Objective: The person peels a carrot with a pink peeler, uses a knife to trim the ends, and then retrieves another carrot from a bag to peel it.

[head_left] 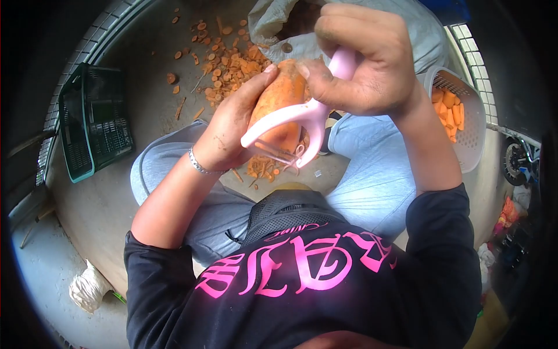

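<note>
My left hand (pixel 226 128) is wrapped round a thick orange carrot (pixel 278 96), held up in front of me with dirt on its top end. A pink Y-shaped peeler (pixel 315 125) is gripped by its handle in my right hand (pixel 369 64). Its forked head lies across the lower part of the carrot in this view, the blade close to the surface. My right thumb reaches to the carrot's upper end. Between my legs and beyond, carrot scraps (pixel 224 72) and cut pieces lie scattered on the floor.
A dark green crate (pixel 96 131) stands at the left. Behind my right hand is a large whitish sack (pixel 401 29). At the right, a pale perforated basket (pixel 474 125) holds peeled carrots (pixel 447 110). A crumpled white bag (pixel 88 288) lies at lower left; a wheel (pixel 513 161) shows far right.
</note>
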`<state>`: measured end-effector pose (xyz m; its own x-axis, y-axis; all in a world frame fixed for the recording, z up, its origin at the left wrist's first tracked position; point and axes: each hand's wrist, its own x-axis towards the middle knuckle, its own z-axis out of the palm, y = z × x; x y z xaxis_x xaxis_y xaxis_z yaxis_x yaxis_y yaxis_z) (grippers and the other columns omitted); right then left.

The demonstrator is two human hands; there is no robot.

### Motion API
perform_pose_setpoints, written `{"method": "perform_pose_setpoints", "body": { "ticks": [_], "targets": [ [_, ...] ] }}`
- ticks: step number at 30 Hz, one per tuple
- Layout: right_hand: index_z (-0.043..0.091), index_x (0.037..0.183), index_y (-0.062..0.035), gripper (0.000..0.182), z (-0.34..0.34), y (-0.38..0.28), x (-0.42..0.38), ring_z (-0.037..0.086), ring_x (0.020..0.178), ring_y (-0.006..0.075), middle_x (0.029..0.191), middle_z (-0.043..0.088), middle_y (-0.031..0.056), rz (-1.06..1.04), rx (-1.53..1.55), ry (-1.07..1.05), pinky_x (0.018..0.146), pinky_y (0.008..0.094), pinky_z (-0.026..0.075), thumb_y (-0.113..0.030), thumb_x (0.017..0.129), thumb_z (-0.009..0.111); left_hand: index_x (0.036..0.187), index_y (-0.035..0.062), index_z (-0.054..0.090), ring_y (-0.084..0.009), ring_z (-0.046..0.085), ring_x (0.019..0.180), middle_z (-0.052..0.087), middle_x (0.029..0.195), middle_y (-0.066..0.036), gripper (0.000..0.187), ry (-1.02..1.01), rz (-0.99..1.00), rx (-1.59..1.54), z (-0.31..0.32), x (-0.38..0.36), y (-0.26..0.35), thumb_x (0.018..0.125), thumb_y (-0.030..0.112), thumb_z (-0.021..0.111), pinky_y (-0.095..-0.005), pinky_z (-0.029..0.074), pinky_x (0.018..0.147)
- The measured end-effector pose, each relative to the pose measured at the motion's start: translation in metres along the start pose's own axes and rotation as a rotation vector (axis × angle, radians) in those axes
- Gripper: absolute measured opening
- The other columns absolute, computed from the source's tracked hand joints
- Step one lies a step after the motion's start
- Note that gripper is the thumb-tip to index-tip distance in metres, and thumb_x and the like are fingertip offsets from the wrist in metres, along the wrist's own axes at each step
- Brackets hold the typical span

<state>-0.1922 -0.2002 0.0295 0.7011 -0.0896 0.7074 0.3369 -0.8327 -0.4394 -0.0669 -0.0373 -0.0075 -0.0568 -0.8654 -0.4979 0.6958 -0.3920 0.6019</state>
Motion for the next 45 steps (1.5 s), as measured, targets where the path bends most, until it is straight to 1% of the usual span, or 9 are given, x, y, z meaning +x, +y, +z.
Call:
{"method": "perform_pose_setpoints", "body": {
  "ticks": [9, 11, 14, 17, 18, 22, 28, 30, 45],
  "targets": [
    [0.05, 0.06, -0.0025, 0.023, -0.007, 0.018, -0.002, 0.045, 0.046, 0.0224, 0.056, 0.045, 0.0094, 0.147, -0.055, -0.048, 0.044, 0.0321, 0.036, -0.011, 0.065, 0.071, 0.124, 0.0001, 0.049, -0.0233, 0.067, 0.087, 0.065, 0.101, -0.013, 0.053, -0.137, -0.088, 0.001, -0.023, 0.007, 0.002, 0.098, 0.045, 0.039, -0.0343, 0.057, 0.073],
    [0.05, 0.06, -0.0014, 0.024, -0.016, 0.048, -0.013, 0.046, 0.046, 0.0201, 0.055, 0.046, 0.0103, 0.262, -0.158, -0.013, 0.045, 0.0323, 0.036, -0.013, 0.066, 0.07, 0.121, -0.0006, 0.049, -0.0263, 0.065, 0.067, 0.063, 0.082, -0.019, 0.055, 0.07, 0.128, 0.12, -0.013, 0.005, -0.011, 0.099, 0.047, 0.033, -0.0332, 0.056, 0.059],
    [0.052, 0.062, 0.0013, 0.025, -0.025, 0.071, -0.017, 0.046, 0.05, 0.01, 0.055, 0.05, 0.0081, 0.532, -0.347, -0.085, 0.047, 0.0312, 0.038, -0.015, 0.072, 0.068, 0.119, -0.0012, 0.049, -0.027, 0.059, 0.051, 0.058, 0.071, -0.022, 0.059, -0.005, -0.054, 0.023, -0.009, 0.0, 0.0, 0.098, 0.05, 0.028, -0.0324, 0.053, 0.049],
    [0.055, 0.063, -0.0005, 0.023, -0.021, 0.067, -0.015, 0.044, 0.053, 0.006, 0.056, 0.053, 0.0006, 0.807, 0.199, 0.165, 0.047, 0.0285, 0.038, -0.014, 0.078, 0.066, 0.117, -0.0008, 0.05, -0.0264, 0.059, 0.05, 0.058, 0.07, -0.021, 0.058, 0.012, -0.036, -0.09, -0.008, 0.002, 0.003, 0.099, 0.05, 0.028, -0.0317, 0.051, 0.047],
    [0.054, 0.063, -0.0025, 0.024, -0.024, 0.06, -0.011, 0.042, 0.055, 0.0037, 0.059, 0.052, -0.0049, 0.775, 0.269, 0.162, 0.046, 0.0257, 0.035, -0.013, 0.081, 0.065, 0.117, -0.0004, 0.05, -0.0259, 0.059, 0.052, 0.058, 0.07, -0.021, 0.058, -0.043, -0.022, -0.069, -0.005, 0.002, 0.005, 0.099, 0.05, 0.028, -0.0312, 0.051, 0.046],
    [0.05, 0.062, -0.0026, 0.026, -0.031, 0.035, -0.008, 0.04, 0.053, 0.0047, 0.056, 0.047, -0.002, 0.441, 0.007, 0.069, 0.046, 0.0257, 0.031, -0.013, 0.077, 0.068, 0.119, -0.0003, 0.049, -0.0259, 0.062, 0.058, 0.059, 0.075, -0.021, 0.057, -0.092, -0.023, -0.105, -0.01, 0.005, 0.003, 0.099, 0.049, 0.029, -0.0331, 0.053, 0.05],
    [0.052, 0.063, -0.0044, 0.023, -0.013, -0.007, 0.003, 0.044, 0.046, 0.0182, 0.056, 0.043, 0.0056, 0.124, -0.065, 0.023, 0.042, 0.0301, 0.034, -0.012, 0.067, 0.074, 0.127, 0.0021, 0.047, -0.0231, 0.065, 0.095, 0.062, 0.109, -0.015, 0.043, -0.183, -0.015, -0.351, -0.019, 0.008, -0.005, 0.1, 0.034, 0.037, -0.0338, 0.055, 0.082],
    [0.054, 0.065, -0.005, 0.022, -0.007, -0.012, 0.004, 0.045, 0.046, 0.0223, 0.058, 0.043, 0.0062, 0.016, -0.077, 0.033, 0.041, 0.0317, 0.036, -0.011, 0.066, 0.075, 0.128, 0.0007, 0.046, -0.0206, 0.066, 0.092, 0.062, 0.108, -0.012, 0.038, -0.149, 0.02, -0.335, -0.013, 0.006, -0.004, 0.1, 0.026, 0.039, -0.0333, 0.057, 0.078],
    [0.056, 0.066, -0.0052, 0.019, -0.003, -0.003, 0.002, 0.046, 0.046, 0.0225, 0.059, 0.045, 0.0062, -0.026, -0.074, 0.044, 0.04, 0.0312, 0.037, -0.013, 0.067, 0.074, 0.129, 0.0009, 0.045, -0.0199, 0.066, 0.092, 0.063, 0.109, -0.011, 0.04, -0.173, -0.035, -0.281, -0.014, 0.005, -0.003, 0.099, 0.028, 0.041, -0.034, 0.057, 0.078]
  ]
}}
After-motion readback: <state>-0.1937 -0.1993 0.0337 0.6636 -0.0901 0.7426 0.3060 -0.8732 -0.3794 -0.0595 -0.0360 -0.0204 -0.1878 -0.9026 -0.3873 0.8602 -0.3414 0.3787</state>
